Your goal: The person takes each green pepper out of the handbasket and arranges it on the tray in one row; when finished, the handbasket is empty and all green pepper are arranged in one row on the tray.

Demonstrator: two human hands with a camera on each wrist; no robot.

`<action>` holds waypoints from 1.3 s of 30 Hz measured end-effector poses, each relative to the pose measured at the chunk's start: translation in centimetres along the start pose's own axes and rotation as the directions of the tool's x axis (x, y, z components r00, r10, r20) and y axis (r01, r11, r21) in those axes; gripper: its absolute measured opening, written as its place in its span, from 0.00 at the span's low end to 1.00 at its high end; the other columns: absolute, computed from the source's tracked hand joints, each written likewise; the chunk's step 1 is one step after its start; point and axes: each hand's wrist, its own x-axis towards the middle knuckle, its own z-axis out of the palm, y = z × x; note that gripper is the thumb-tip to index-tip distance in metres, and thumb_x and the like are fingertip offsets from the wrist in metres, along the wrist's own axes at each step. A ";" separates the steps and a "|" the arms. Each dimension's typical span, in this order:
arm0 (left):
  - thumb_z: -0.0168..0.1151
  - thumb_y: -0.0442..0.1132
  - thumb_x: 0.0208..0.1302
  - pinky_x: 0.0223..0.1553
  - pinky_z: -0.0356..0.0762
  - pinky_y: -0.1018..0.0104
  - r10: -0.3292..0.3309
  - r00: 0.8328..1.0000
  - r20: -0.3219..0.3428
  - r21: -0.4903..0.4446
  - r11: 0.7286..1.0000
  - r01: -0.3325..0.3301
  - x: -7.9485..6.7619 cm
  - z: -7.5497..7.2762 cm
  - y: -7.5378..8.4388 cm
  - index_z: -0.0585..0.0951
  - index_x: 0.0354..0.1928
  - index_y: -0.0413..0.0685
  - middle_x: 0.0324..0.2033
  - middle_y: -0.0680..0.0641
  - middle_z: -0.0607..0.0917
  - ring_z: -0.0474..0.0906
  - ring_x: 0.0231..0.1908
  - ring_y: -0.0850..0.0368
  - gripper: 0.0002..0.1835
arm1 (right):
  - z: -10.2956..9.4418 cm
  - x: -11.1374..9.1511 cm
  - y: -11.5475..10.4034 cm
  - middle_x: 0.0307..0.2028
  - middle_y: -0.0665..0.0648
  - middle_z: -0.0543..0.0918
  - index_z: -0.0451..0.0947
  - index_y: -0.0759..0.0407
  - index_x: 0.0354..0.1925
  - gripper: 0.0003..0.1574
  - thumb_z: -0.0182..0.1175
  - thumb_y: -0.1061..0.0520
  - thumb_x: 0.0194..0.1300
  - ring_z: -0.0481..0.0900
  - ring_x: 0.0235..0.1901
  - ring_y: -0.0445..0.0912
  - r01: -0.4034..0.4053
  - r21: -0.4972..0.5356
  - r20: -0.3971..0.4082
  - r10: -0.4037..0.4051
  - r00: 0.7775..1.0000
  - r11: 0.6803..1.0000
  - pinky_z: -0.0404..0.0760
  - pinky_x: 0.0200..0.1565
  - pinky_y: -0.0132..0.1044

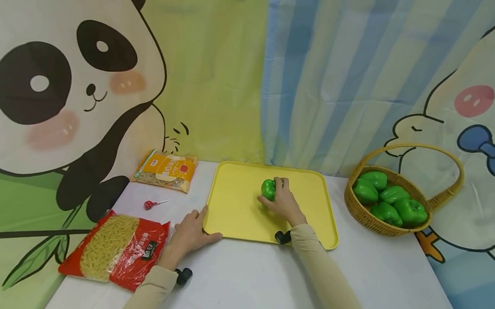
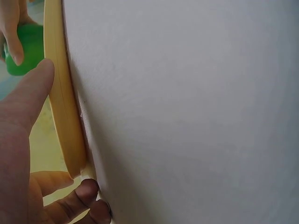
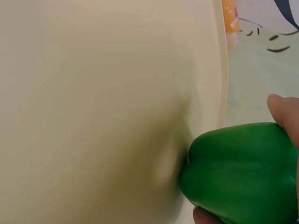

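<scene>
A yellow tray [image 1: 237, 204] lies on the white table. My left hand [image 1: 190, 233] holds its near left corner, with the thumb on the front rim [image 2: 58, 88] and the fingers around the left side. Over the tray, my right hand [image 1: 284, 203] grips a green bell pepper [image 1: 268, 190] between thumb and fingers. In the right wrist view the pepper [image 3: 243, 172] lies on its side close to the tray surface, its shadow beside it; whether it touches is hard to tell.
To the right stands a wicker basket [image 1: 357, 214] with a tall handle and several green peppers [image 1: 409, 212]. On the left are a red bag of pasta [image 1: 117, 250], a red lollipop [image 1: 149, 205] and an orange-yellow food packet [image 1: 165, 170]. A printed curtain [image 1: 217, 80] hangs behind the table.
</scene>
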 end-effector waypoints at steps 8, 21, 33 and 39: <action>0.68 0.74 0.49 0.55 0.71 0.29 -0.007 1.000 -0.001 -0.004 1.000 0.007 0.1 -0.1 0.2 0.60 0.77 0.46 0.60 0.37 0.75 0.74 0.55 0.43 0.61 | 2.3 2.0 -3.1 0.58 0.67 0.64 0.51 0.65 0.72 0.60 0.68 0.34 0.60 0.79 0.44 0.56 0.059 0.024 0.008 -0.059 0.998 0.998 0.84 0.42 0.46; 0.67 0.76 0.49 0.56 0.69 0.27 -0.033 0.999 0.013 0.021 0.999 0.033 0.2 -0.2 0.1 0.58 0.78 0.49 0.61 0.38 0.74 0.73 0.57 0.42 0.61 | 5.8 5.0 -10.0 0.62 0.69 0.63 0.53 0.63 0.73 0.61 0.68 0.31 0.59 0.78 0.43 0.53 0.078 -0.028 0.106 -0.074 0.992 0.997 0.83 0.47 0.46; 0.66 0.76 0.50 0.54 0.71 0.28 0.003 1.000 0.010 0.008 1.000 -0.003 0.1 0.0 0.3 0.58 0.78 0.49 0.63 0.37 0.74 0.73 0.60 0.41 0.60 | 8.4 6.1 -13.0 0.61 0.65 0.63 0.54 0.60 0.71 0.60 0.64 0.26 0.58 0.76 0.40 0.48 0.086 -0.081 0.147 -0.073 0.986 0.993 0.82 0.44 0.37; 0.66 0.76 0.49 0.52 0.73 0.28 0.004 1.000 -0.003 0.006 1.000 -0.004 0.0 0.1 0.0 0.59 0.78 0.49 0.61 0.37 0.75 0.74 0.57 0.42 0.60 | 9.3 6.3 -13.4 0.64 0.66 0.62 0.53 0.61 0.72 0.61 0.63 0.25 0.59 0.77 0.40 0.48 0.096 -0.107 0.128 -0.082 0.988 0.990 0.83 0.44 0.37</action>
